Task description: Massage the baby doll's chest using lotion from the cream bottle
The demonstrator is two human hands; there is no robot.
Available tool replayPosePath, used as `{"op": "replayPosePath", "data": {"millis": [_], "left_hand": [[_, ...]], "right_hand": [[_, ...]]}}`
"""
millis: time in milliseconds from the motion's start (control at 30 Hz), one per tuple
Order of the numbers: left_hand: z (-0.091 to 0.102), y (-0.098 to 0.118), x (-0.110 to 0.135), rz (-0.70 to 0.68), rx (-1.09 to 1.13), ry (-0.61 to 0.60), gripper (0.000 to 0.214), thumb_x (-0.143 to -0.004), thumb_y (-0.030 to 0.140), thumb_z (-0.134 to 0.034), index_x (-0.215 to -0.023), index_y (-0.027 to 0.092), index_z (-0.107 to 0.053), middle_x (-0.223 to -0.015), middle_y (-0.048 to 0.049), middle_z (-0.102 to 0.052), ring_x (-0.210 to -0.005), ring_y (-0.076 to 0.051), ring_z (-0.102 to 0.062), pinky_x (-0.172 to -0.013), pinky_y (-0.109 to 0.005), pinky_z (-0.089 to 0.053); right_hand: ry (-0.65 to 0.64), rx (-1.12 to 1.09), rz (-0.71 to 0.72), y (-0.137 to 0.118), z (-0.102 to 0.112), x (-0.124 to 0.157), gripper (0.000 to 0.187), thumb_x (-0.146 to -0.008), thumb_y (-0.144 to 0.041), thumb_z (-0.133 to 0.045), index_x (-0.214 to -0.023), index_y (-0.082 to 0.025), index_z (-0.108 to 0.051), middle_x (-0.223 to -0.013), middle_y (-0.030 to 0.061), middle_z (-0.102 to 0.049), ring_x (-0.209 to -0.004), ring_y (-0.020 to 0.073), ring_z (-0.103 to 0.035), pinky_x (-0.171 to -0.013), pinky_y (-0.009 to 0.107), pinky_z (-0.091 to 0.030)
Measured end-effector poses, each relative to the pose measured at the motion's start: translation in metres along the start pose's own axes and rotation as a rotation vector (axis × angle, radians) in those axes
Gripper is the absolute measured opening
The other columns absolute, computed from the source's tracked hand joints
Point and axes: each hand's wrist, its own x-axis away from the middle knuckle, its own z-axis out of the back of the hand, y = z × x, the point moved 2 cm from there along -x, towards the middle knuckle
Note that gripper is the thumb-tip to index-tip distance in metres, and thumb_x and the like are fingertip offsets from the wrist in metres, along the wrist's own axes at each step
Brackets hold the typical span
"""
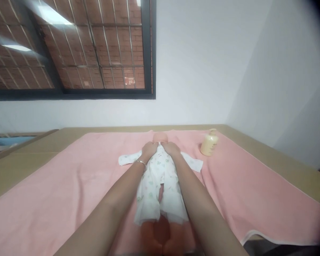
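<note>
A baby doll [160,138] lies on its back on a pink towel [77,185], head away from me, bare legs toward me. It wears a white printed garment [160,185] with sleeves spread out to both sides. My left hand [148,150], with a bracelet at the wrist, is closed on the garment's collar at the doll's neck. My right hand [171,148] is closed on the collar on the other side. The two hands almost touch under the doll's chin.
A pale yellow pump bottle [209,143] stands on the towel to the right of the doll. The towel covers a tan tabletop [282,163] set into a white wall corner. A barred window [69,46] is at the upper left.
</note>
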Motion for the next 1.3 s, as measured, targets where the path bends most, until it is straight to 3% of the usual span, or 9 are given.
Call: {"op": "replayPosePath", "data": {"millis": [800, 1300], "left_hand": [[0.0007, 0.0029, 0.0000, 0.003, -0.014, -0.018, 0.045, -0.085, 0.050, -0.033, -0.091, 0.019, -0.064, -0.101, -0.0121, -0.068, -0.092, -0.026, -0.062, -0.074, -0.031, -0.041], [-0.0012, 0.0014, 0.0005, 0.010, -0.055, 0.012, 0.047, -0.087, 0.050, -0.031, -0.088, 0.018, -0.065, -0.099, -0.0124, -0.068, -0.090, -0.024, -0.063, -0.074, -0.030, -0.042]], "right_hand": [[0.047, -0.009, 0.011, 0.0001, 0.0015, 0.0019, 0.062, -0.087, -0.060, -0.024, -0.119, -0.019, -0.058, -0.121, 0.0115, -0.058, -0.111, 0.0266, -0.054, -0.090, 0.035, -0.040], [0.062, 0.041, 0.011, -0.0042, 0.0004, 0.0011, 0.063, -0.088, -0.059, -0.023, -0.120, -0.017, -0.058, -0.123, 0.0130, -0.057, -0.114, 0.0288, -0.051, -0.093, 0.041, -0.037]]}}
